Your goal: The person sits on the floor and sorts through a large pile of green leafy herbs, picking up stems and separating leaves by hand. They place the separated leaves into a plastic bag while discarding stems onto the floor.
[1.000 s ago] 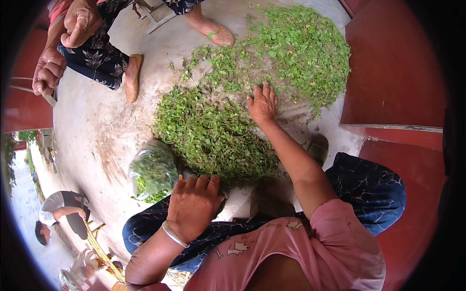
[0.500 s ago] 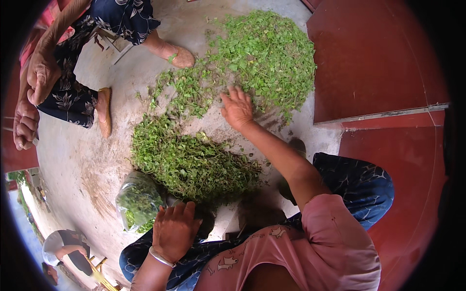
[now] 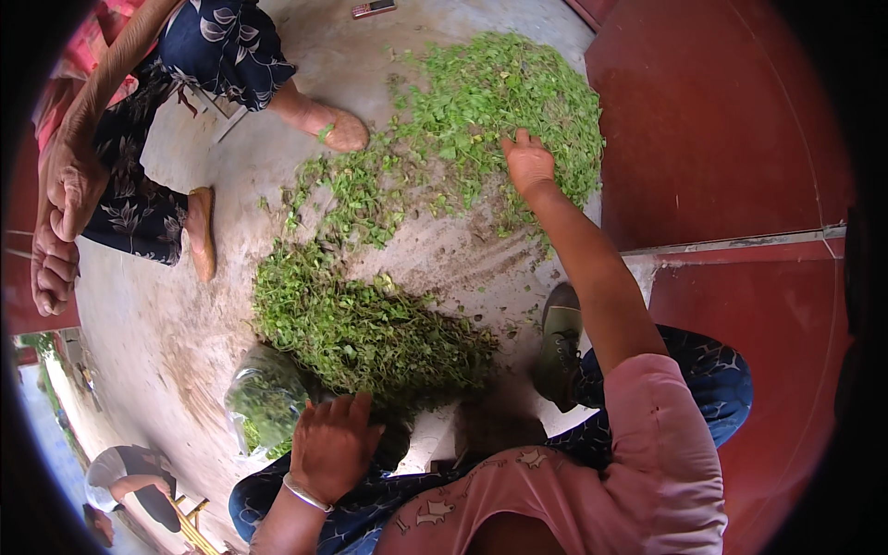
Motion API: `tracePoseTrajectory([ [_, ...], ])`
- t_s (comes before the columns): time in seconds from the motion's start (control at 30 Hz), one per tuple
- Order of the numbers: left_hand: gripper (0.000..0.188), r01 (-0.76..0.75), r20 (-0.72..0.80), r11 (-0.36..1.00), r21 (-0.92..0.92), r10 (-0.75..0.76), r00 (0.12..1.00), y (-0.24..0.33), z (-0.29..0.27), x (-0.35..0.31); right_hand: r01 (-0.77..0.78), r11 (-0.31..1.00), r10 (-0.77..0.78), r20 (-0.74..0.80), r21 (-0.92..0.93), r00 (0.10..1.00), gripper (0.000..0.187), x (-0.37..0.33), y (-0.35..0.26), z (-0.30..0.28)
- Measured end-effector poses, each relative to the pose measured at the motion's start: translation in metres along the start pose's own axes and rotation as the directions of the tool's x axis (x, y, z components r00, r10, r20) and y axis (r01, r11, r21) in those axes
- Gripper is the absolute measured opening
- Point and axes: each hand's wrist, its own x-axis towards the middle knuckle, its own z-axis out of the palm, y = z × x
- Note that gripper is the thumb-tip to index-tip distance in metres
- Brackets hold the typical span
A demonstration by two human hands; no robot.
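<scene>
A broad pile of loose green leafy stems [image 3: 453, 102] is spread on the floor at the far right. My right hand [image 3: 531, 168] reaches to its near edge, fingers apart and bent down toward the leaves, the tips partly hidden; I see no stems gripped. Closer to me lies a denser heap of green stems [image 3: 370, 324]. My left hand [image 3: 331, 446], with a light bangle at the wrist, rests over my left knee, fingers loosely spread and holding nothing. Beside it stands a clear plastic bag [image 3: 266, 398] with greens inside.
Across from me, at the left, sits a person in dark patterned trousers [image 3: 134, 203], with a tan shoe [image 3: 340, 129] near the leaves. A phone [image 3: 374, 8] lies on the floor at the far edge. Red panels [image 3: 712, 120] border the right side. Another person [image 3: 129, 476] is at lower left.
My right hand has moved away from me and to the right, from the bare floor between the heaps to the far pile. My left hand stays on my knee.
</scene>
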Motion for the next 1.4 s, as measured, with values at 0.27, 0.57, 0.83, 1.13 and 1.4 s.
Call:
tracePoseTrajectory([
  [0.27, 0.038, -0.007, -0.005, 1.0, -0.003, 0.007, 1.0, 0.009, -0.011, 0.0, -0.221, 0.678, 0.133, 0.178, 0.701, 0.975, 0.034, 0.018, 0.065, -0.029],
  [0.57, 0.035, -0.002, -0.07, 1.0, 0.027, 0.004, 0.998, 0.013, -0.01, -0.021, -0.201, 0.068, 0.093, 0.195, 0.977, 0.976, 0.027, 0.003, 0.073, -0.108],
  [0.83, 0.032, -0.001, -0.117, 0.999, 0.043, 0.006, 0.993, 0.014, -0.009, -0.028, -0.05, 0.023, -0.098, 0.052, 0.998, 0.994, 0.016, -0.024, 0.043, -0.248],
  [1.13, 0.037, 0.067, -0.016, 0.998, -0.017, -0.067, 0.998, -0.004, -0.003, -0.027, -0.213, 0.243, -0.203, 0.265, 0.946, 0.943, 0.019, -0.07, 0.016, -0.217],
  [1.4, 0.036, 0.078, -0.006, 0.997, -0.021, -0.078, 0.997, -0.012, 0.006, -0.033, -0.447, 0.282, -0.168, 0.503, 0.849, 0.848, 0.039, -0.089, 0.026, -0.14],
])
